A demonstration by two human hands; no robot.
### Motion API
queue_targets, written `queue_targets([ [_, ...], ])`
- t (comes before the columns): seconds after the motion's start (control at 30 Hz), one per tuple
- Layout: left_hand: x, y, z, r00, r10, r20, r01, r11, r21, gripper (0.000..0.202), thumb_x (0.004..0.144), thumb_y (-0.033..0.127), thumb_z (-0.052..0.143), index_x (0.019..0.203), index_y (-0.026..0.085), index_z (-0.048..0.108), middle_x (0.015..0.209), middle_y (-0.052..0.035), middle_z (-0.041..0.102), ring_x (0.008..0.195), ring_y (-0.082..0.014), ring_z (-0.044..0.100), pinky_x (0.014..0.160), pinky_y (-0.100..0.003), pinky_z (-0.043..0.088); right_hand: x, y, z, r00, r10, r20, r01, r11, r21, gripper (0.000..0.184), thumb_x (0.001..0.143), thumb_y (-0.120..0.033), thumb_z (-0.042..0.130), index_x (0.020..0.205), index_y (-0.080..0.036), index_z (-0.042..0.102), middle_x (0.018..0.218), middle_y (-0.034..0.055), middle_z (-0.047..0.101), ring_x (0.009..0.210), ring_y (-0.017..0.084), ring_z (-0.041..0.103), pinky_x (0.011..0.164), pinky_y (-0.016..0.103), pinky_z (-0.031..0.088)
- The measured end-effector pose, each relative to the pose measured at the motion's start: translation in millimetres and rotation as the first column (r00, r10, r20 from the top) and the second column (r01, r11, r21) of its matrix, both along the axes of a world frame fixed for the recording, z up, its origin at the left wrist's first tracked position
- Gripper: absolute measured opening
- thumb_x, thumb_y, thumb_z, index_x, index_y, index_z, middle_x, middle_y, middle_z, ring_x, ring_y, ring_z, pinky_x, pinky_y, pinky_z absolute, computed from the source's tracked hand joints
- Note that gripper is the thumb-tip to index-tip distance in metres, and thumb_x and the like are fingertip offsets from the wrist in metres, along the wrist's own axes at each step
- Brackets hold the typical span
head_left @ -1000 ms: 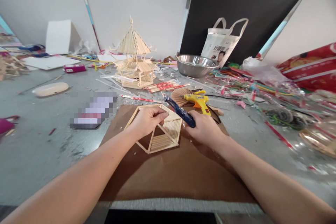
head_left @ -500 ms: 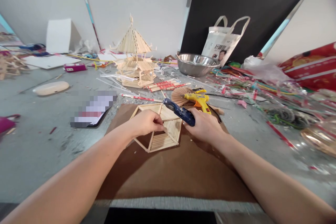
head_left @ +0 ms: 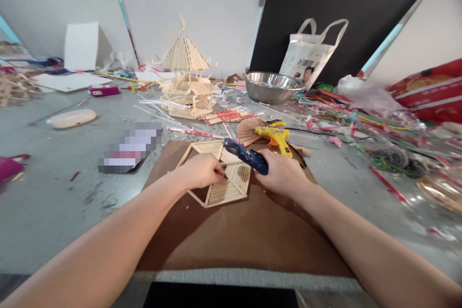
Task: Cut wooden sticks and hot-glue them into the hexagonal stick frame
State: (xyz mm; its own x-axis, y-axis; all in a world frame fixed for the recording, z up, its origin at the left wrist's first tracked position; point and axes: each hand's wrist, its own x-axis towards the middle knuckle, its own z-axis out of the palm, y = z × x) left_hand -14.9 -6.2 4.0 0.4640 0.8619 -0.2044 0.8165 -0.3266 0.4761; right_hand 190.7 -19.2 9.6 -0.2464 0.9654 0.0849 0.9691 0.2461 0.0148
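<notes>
On a brown board [head_left: 252,240] lies a flat hexagonal frame [head_left: 226,195] of thin wooden sticks, some of its wedges filled with sticks side by side. My left hand [head_left: 204,171] rests over the frame's left half, thumb and fingers pinched near its middle; whatever is between the fingertips is hidden. My right hand [head_left: 281,171] is wrapped round a dark blue hand tool [head_left: 247,155], whose exact kind I cannot make out. The tool's far end points left over the frame's back part. Behind my right hand sits a yellow glue gun [head_left: 274,135].
A stick-built pagoda [head_left: 187,86] stands behind the board, near a bundle of red-and-white wrapped sticks [head_left: 231,115]. A metal bowl [head_left: 274,89] is further right. To the left lie a phone [head_left: 132,149] and a white oval case [head_left: 71,119]. Scraps and plastic [head_left: 382,125] crowd the right.
The far end of the blue tool has shifted slightly left. My left fingertips have dipped a little at the frame's middle. The view has moved slightly.
</notes>
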Motion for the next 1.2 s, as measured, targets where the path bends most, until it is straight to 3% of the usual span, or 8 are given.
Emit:
queue_targets([
  [0.6, -0.4, 0.2, -0.6, 0.998, 0.049, -0.033, -0.050, 0.999, -0.009, 0.030, 0.058, 0.045, 0.054, 0.065, 0.017, 0.065, 0.055, -0.0002, 0.056, 0.053, -0.0119, 0.048, 0.050, -0.022, 0.031, -2.9, -3.1, 1.2, 1.000, 0.015, -0.006, -0.016, 0.999, -0.041, 0.032, 0.069, -0.038, 0.044, 0.097, -0.023, 0.051, 0.083, 0.0043, 0.063, 0.074, 0.023, 0.058, 0.057, 0.028, 0.034],
  [0.8, -1.1, 1.2, -1.3, 0.999, 0.046, -0.029, -0.047, 0.999, -0.027, 0.032, 0.058, 0.046, 0.054, 0.065, 0.017, 0.065, 0.055, -0.0004, 0.056, 0.053, -0.0119, 0.048, 0.049, -0.022, 0.031, 1.0, -0.1, 2.7, 0.998, 0.017, -0.059, -0.015, 0.999, 0.032, 0.036, 0.071, -0.042, 0.044, 0.102, -0.024, 0.048, 0.087, 0.0039, 0.062, 0.076, 0.024, 0.057, 0.060, 0.030, 0.037],
  [0.93, -1.2, 1.2, -1.0, 0.998, 0.065, -0.025, -0.067, 0.996, -0.059, 0.031, 0.057, 0.046, 0.054, 0.065, 0.017, 0.064, 0.054, 0.0001, 0.055, 0.052, -0.0113, 0.047, 0.048, -0.021, 0.030, 11.3, 6.7, 10.0, 0.987, -0.060, -0.150, 0.088, 0.978, 0.190, 0.053, 0.072, -0.052, 0.040, 0.115, -0.021, 0.040, 0.100, 0.0082, 0.058, 0.086, 0.026, 0.055, 0.068, 0.033, 0.038],
  [1.07, -1.3, 1.4, -1.8, 0.998, 0.057, -0.009, -0.058, 0.996, -0.073, 0.031, 0.058, 0.046, 0.054, 0.064, 0.017, 0.064, 0.053, 0.0007, 0.055, 0.050, -0.0105, 0.045, 0.047, -0.022, 0.028, 31.4, 20.8, 17.7, 0.953, -0.166, -0.254, 0.241, 0.922, 0.302, 0.067, 0.070, -0.057, 0.042, 0.122, -0.017, 0.032, 0.110, 0.0126, 0.052, 0.100, 0.028, 0.048, 0.076, 0.035, 0.037],
  [1.2, -2.3, 2.0, -4.0, 0.999, 0.045, 0.007, -0.045, 0.996, -0.078, 0.031, 0.059, 0.046, 0.054, 0.065, 0.017, 0.064, 0.057, 0.0004, 0.057, 0.053, -0.0113, 0.047, 0.049, -0.021, 0.030, 59.4, 39.8, 17.5, 0.908, -0.328, -0.260, 0.399, 0.866, 0.301, 0.072, 0.070, -0.060, 0.039, 0.124, -0.012, 0.031, 0.111, 0.0162, 0.051, 0.105, 0.029, 0.045, 0.083, 0.037, 0.033],
])
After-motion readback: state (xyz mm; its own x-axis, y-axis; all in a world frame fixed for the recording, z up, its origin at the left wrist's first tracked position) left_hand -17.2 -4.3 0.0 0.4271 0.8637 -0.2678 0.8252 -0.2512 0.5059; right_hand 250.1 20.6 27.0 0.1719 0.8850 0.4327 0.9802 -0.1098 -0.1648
